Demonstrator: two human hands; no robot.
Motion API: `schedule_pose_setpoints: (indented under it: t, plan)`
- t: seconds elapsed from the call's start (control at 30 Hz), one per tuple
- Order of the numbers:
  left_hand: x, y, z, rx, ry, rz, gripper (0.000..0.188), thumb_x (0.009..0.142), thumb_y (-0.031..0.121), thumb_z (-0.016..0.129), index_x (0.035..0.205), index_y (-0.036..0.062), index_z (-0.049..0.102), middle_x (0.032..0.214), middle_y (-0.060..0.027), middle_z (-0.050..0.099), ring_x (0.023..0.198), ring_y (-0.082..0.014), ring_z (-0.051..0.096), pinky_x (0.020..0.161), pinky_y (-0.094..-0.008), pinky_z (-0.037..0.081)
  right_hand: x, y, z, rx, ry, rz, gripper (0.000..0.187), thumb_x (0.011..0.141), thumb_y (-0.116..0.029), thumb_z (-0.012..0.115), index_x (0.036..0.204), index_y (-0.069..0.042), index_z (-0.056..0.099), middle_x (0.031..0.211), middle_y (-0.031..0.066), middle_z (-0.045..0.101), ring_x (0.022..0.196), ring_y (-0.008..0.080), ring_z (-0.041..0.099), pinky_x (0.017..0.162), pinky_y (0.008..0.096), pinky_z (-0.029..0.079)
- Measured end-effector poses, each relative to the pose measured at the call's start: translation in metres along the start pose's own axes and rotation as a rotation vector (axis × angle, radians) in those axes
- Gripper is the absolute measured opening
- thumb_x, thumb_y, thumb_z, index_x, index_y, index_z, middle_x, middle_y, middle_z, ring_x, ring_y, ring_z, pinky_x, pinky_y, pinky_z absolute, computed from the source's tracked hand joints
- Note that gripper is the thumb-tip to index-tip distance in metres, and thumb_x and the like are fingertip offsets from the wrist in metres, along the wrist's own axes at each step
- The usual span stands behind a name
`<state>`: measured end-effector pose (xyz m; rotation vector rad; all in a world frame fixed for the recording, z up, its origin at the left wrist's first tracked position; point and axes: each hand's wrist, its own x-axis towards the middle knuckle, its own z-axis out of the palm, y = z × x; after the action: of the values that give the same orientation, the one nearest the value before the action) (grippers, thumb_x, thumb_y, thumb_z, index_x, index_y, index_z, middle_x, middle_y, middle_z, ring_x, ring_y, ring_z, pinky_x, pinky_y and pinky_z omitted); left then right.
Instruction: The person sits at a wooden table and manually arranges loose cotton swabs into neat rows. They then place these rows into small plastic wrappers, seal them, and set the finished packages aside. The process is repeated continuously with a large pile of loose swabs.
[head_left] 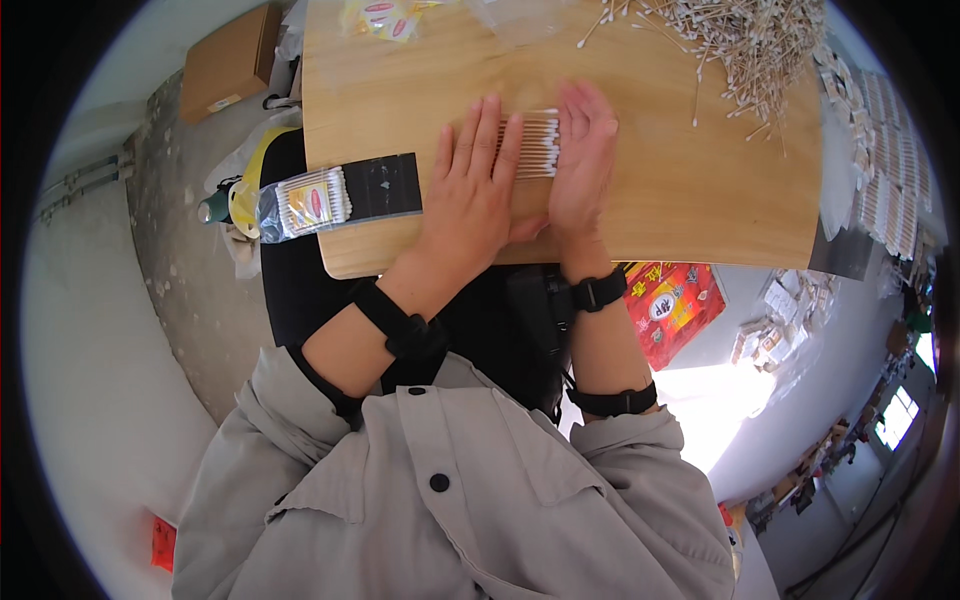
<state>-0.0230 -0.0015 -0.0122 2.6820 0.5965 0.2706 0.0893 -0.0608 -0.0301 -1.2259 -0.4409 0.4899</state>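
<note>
A row of cotton swabs (pixel 537 145) lies side by side on the wooden table, white tips toward the right. My left hand (pixel 470 200) rests flat over the left part of the row, fingers spread, hiding those ends. Along the tips on the right stands my right hand (pixel 583 165), turned on its edge with fingers stretched out and slightly blurred. Its thumb reaches toward the left hand below the row. To the left, a clear bag of cotton swabs (pixel 312 202) with a yellow and red label lies partly on a black strip (pixel 388 188).
A large loose heap of cotton swabs (pixel 760 45) covers the far right of the table (pixel 690 200). Labelled plastic bags (pixel 380 18) lie at the far edge. Several stacked swab packs (pixel 885 215) stand beyond the right edge. A cardboard box (pixel 232 60) sits at far left.
</note>
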Motion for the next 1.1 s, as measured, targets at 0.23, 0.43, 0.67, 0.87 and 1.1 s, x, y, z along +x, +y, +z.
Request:
schedule_pose_setpoints:
  t: [0.23,0.43,0.67,0.87,1.1]
  plan:
    - [-0.004,-0.013,-0.005,0.024,0.043,-0.093,0.121,0.064,0.054,0.081,0.153,-0.0011,0.020,0.159,-0.0230,0.019,0.148,-0.0380,0.020,0.116,-0.0592,0.017,0.009,0.003,-0.008,0.059,0.041,-0.003,0.062,0.106,-0.044,0.027,0.140,0.008,0.033,0.139,0.0214,0.042,0.137,0.0299,0.037,0.119,0.0411,0.023]
    - [0.004,-0.008,-0.012,0.036,0.047,-0.037,0.112,0.063,0.054,0.082,0.148,-0.0004,0.032,0.157,-0.0226,0.024,0.147,-0.0381,0.021,0.116,-0.0596,0.018,0.006,-0.002,-0.001,0.016,0.042,0.000,0.061,0.106,-0.043,0.027,0.141,0.008,0.032,0.139,0.0224,0.041,0.137,0.0300,0.037,0.119,0.0410,0.023]
    - [0.026,-0.025,-0.017,0.035,0.075,0.038,0.098,0.058,0.053,0.085,0.131,-0.0015,0.051,0.143,-0.0218,0.039,0.143,-0.0382,0.028,0.116,-0.0584,0.019,0.010,0.004,-0.007,0.041,0.055,0.022,0.062,0.106,-0.043,0.027,0.141,0.008,0.032,0.140,0.0235,0.041,0.137,0.0302,0.037,0.119,0.0411,0.024]
    - [0.034,-0.038,-0.023,0.135,0.138,-0.052,0.113,0.056,0.058,0.084,0.141,-0.0039,0.041,0.150,-0.0249,0.032,0.145,-0.0402,0.024,0.116,-0.0573,0.020,0.005,-0.002,0.001,0.005,0.053,-0.003,0.062,0.106,-0.043,0.028,0.142,0.008,0.032,0.140,0.0241,0.042,0.137,0.0302,0.038,0.118,0.0409,0.025]
    - [-0.004,-0.003,-0.007,-0.066,0.049,-0.109,0.126,0.063,0.042,0.086,0.152,-0.0054,0.010,0.158,-0.0283,0.015,0.147,-0.0422,0.018,0.116,-0.0568,0.020,0.006,0.007,-0.006,-0.022,0.030,-0.006,0.062,0.106,-0.044,0.028,0.142,0.007,0.033,0.141,0.0223,0.041,0.139,0.0297,0.036,0.119,0.0403,0.023]
